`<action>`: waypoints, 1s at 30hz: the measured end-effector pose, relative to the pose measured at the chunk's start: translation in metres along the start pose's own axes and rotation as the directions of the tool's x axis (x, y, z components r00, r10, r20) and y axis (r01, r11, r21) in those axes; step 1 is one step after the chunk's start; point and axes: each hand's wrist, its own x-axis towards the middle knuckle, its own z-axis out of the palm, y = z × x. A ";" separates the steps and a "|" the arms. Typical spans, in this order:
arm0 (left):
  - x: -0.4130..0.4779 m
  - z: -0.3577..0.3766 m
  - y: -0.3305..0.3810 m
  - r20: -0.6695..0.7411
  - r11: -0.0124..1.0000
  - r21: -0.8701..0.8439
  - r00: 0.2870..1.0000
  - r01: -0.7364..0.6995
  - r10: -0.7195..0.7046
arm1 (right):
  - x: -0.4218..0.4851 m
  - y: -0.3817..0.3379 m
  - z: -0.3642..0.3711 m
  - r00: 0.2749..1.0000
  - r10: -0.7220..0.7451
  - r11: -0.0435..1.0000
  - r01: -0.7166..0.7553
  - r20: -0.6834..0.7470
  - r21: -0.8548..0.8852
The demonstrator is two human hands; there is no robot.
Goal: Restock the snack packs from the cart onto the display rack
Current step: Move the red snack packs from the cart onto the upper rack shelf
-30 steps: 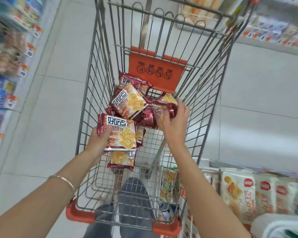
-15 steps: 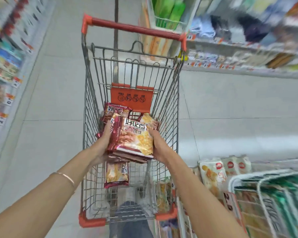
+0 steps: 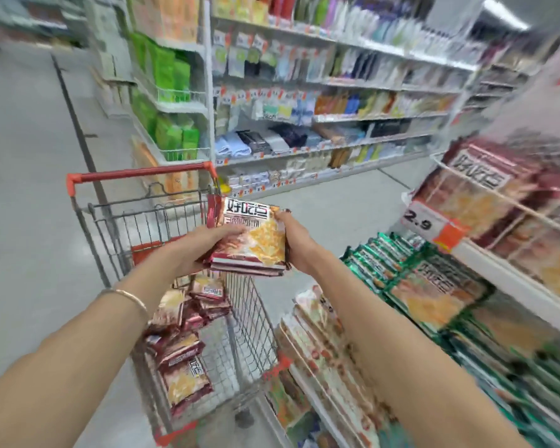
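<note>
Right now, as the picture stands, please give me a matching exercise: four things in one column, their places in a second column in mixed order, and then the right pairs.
Things
1. stack of red foil snack packs
2. thin gold metal bracelet
3. loose red foil snack packs
4. white and orange price tag reading 2.9

Places
A. on the left wrist
B. on the front of the white display rack
C. between the left hand and the right hand
D. inside the grey wire shopping cart

Pairs: 1-C, 2-A, 3-D, 4-B
</note>
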 end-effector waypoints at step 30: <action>-0.100 0.512 0.226 0.689 0.552 0.107 0.462 -0.827 0.559 | -0.405 -0.094 -0.436 0.505 -0.443 0.894 0.313 -0.740 -0.321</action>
